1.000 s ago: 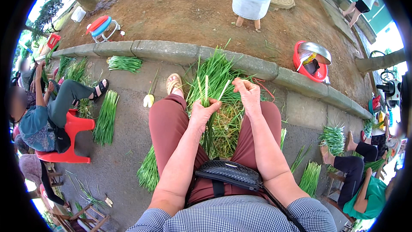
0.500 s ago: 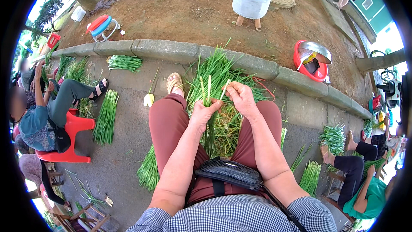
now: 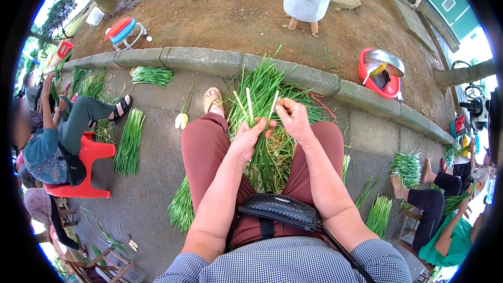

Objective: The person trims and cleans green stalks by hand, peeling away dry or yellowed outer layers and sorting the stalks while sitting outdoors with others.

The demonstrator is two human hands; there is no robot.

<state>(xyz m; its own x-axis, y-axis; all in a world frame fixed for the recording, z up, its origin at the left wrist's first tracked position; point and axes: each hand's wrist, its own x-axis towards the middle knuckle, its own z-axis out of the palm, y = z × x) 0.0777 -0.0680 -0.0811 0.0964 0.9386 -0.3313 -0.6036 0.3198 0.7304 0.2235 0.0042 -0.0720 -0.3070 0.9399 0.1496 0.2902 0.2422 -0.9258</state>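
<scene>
Between my knees, my left hand [image 3: 250, 139] is closed around a few chive stalks [image 3: 249, 102], their pale ends pointing up and their green leaves hanging down toward my lap. My right hand [image 3: 294, 120] is just to its right, thumb and forefinger pinched at a separate pale chive stem [image 3: 273, 104] that leans slightly right. The lower part of that stem passes by my left fingertips. Beyond both hands lies a large loose heap of green chives [image 3: 267, 77] on the pavement. Yellowish trimmings [image 3: 280, 152] lie below my hands, between my legs.
A stone kerb [image 3: 204, 62] runs behind the heap. Chive bundles lie at left [image 3: 130, 135] and right [image 3: 378, 216]. A red basin [image 3: 385, 90] with a metal lid stands past the kerb. People sit on both sides, one on a red chair [image 3: 94, 157]. A black pouch [image 3: 280, 212] rests on my lap.
My right fingers have slid down and right along the pale stem, so its tip now shows above them. The stalks in my left hand have tilted left. A distant person at upper right has moved.
</scene>
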